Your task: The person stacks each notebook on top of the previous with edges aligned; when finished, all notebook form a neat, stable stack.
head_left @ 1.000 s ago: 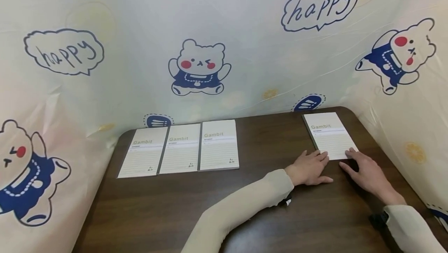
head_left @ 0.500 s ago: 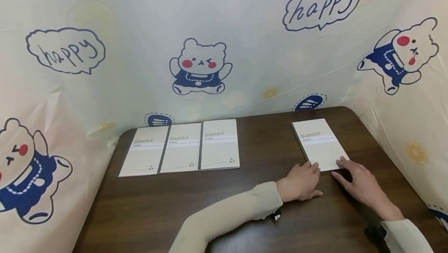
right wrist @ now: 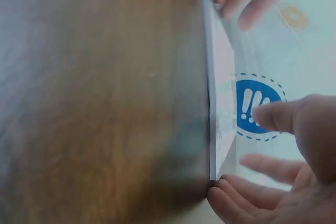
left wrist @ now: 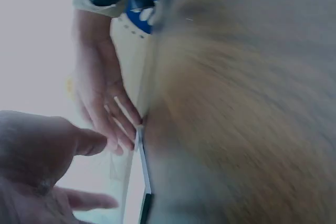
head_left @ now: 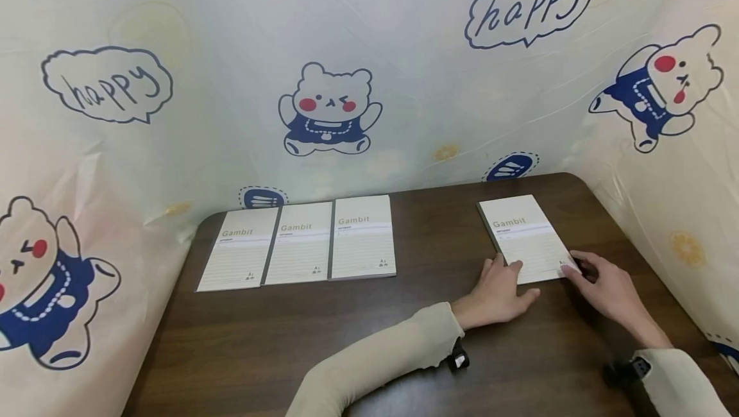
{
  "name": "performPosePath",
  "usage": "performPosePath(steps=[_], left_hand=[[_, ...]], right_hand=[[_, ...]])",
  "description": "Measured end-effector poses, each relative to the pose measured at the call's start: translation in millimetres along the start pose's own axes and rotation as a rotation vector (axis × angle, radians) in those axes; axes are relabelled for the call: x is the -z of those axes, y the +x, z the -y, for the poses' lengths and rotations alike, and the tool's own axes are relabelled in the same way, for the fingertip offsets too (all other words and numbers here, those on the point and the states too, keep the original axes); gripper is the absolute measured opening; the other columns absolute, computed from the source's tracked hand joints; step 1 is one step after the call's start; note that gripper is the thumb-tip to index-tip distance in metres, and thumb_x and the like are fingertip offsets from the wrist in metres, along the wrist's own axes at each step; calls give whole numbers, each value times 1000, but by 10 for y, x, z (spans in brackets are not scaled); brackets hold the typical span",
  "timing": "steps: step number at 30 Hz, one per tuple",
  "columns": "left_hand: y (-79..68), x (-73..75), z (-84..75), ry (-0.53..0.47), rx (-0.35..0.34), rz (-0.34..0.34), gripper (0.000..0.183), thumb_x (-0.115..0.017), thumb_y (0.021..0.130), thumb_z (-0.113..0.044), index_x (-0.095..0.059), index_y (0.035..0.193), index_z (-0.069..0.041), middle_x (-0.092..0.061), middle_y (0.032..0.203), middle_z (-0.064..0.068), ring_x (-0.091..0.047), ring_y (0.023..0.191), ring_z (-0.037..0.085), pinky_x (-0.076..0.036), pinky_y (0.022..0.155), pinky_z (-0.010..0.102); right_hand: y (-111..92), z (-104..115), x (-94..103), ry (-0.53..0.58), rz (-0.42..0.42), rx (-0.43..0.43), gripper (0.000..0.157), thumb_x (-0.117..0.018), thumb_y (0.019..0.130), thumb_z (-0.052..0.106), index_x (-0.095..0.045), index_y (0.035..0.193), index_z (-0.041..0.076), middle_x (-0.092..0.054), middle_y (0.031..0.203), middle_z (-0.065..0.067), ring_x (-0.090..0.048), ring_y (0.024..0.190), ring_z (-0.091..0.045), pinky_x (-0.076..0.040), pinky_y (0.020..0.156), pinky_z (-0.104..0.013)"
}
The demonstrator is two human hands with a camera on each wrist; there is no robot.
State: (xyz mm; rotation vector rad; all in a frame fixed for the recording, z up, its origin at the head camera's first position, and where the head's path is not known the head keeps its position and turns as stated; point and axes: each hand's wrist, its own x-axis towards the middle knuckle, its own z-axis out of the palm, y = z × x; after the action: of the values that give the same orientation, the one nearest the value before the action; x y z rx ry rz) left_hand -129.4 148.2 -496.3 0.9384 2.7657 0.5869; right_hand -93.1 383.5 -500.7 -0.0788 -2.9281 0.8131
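Note:
A white notebook (head_left: 528,237) marked "Gambit" lies flat near the right end of the dark wooden table (head_left: 277,340). My left hand (head_left: 496,292) is at its lower left corner, fingers along the left edge and one fingertip over the cover; the thumb stands away. By the lower right corner is my right hand (head_left: 606,285), its fingers beside the right edge. The right wrist view shows the right fingers (right wrist: 247,195) touching the notebook's corner (right wrist: 212,174), thumb raised apart. In the left wrist view, the left hand (left wrist: 37,166) has its thumb spread beside the notebook (left wrist: 137,187).
Three matching notebooks lie side by side at the table's left: a left one (head_left: 237,250), a middle one (head_left: 298,244) and a right one (head_left: 364,237). A printed curtain (head_left: 416,102) with bears surrounds the table's back and sides.
The right notebook has slid toward the person and slightly left with both hands. Lately the hands have shifted from its near edge to its left and right sides.

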Motion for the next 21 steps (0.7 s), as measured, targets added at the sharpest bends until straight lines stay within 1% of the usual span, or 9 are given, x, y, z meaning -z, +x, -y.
performPosePath(steps=[2, 5, 8, 11, 13, 16, 19, 21], left_hand=[[23, 5, 16, -89, 29, -35, 62, -59, 101, -55, -57, 148, -13, -64, 144, 6, -56, 131, 19, -44, 106, 24], [29, 24, 21, -212, 89, -46, 64, -62, 100, -54, -56, 149, -14, -63, 145, 3, -57, 128, 18, -46, 104, 24], [20, 47, 10, -316, 153, -43, 63, -63, 99, -53, -55, 150, -17, -60, 147, 1, -56, 129, 17, -48, 104, 26], [21, 63, -5, -406, 201, -66, 60, -66, 97, -52, -58, 147, -19, -60, 146, -1, -57, 129, 17, -49, 104, 26], [31, 68, -11, -460, 232, -96, 58, -68, 96, -50, -61, 145, -21, -62, 145, -2, -58, 129, 18, -49, 103, 27], [54, 71, -12, -552, 284, -139, 54, -74, 93, -45, -64, 141, -21, -64, 143, -3, -58, 130, 19, -49, 103, 29], [84, 64, -3, -667, 354, -166, 51, -79, 90, -39, -67, 137, -22, -66, 140, -1, -59, 128, 18, -50, 101, 30], [106, 54, 8, -751, 397, -176, 50, -82, 89, -33, -67, 136, -23, -65, 137, 2, -61, 122, 17, -52, 94, 28]], right_hand=[[18, -17, 27, 20, 21, -58, 59, -65, 103, 36, -57, 139, -10, -64, 127, -40, -68, 107, -53, -58, 70, -41], [31, -24, 37, 51, 33, -111, 61, -63, 104, 37, -55, 140, -12, -64, 130, -39, -67, 110, -53, -49, 65, -21], [38, -5, 19, 70, 15, -136, 60, -66, 102, 34, -56, 138, -13, -66, 129, -37, -68, 110, -51, -45, 62, -14], [52, 16, 8, 91, 11, -177, 62, -71, 100, 31, -55, 138, -14, -67, 128, -36, -71, 104, -46, -46, 61, -13], [67, 27, 10, 102, 26, -226, 65, -74, 97, 32, -55, 139, -14, -68, 127, -35, -73, 97, -39, -47, 61, -16], [90, 41, 24, 131, 72, -315, 72, -79, 94, 33, -53, 141, -15, -67, 128, -35, -72, 95, -30, -46, 68, -22], [105, 64, 35, 165, 110, -402, 73, -81, 91, 34, -54, 141, -13, -68, 128, -34, -66, 97, -29, -43, 73, -28], [110, 80, 42, 185, 119, -443, 72, -81, 91, 33, -55, 140, -12, -66, 128, -34, -63, 99, -32, -42, 74, -31]])
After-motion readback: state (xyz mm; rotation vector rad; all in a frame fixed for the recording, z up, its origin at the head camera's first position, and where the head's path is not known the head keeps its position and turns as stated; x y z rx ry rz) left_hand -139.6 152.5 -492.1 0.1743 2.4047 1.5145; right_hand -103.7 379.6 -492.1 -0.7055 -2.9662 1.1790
